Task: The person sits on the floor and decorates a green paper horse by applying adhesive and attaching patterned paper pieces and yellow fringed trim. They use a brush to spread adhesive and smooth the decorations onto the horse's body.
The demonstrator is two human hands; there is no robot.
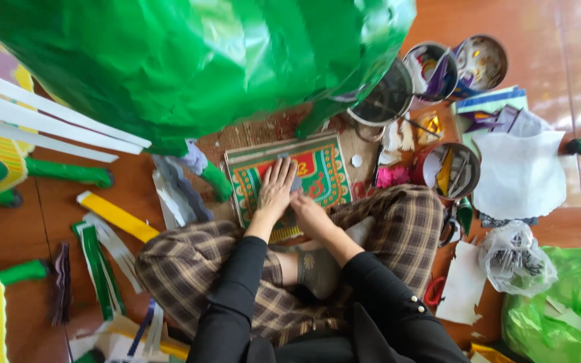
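A patterned green-and-red paper sheet [307,171] is laid on the floor [559,40] just ahead of the crossed legs, its long axis running left to right. The left hand [276,191] is pressed flat on its middle with the fingers [278,169] spread. The right hand [307,210] is held beside it at the sheet's near edge, fingers curled; whether anything is pinched cannot be told.

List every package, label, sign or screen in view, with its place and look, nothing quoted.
Printed patterned sheet: under both hands, rectangular, green, red and yellow.
Open tins: upper right, round, coloured printed wrappers.
Clear plastic bag: right, crumpled.
Green plastic bag: lower right.
No screens or signs.
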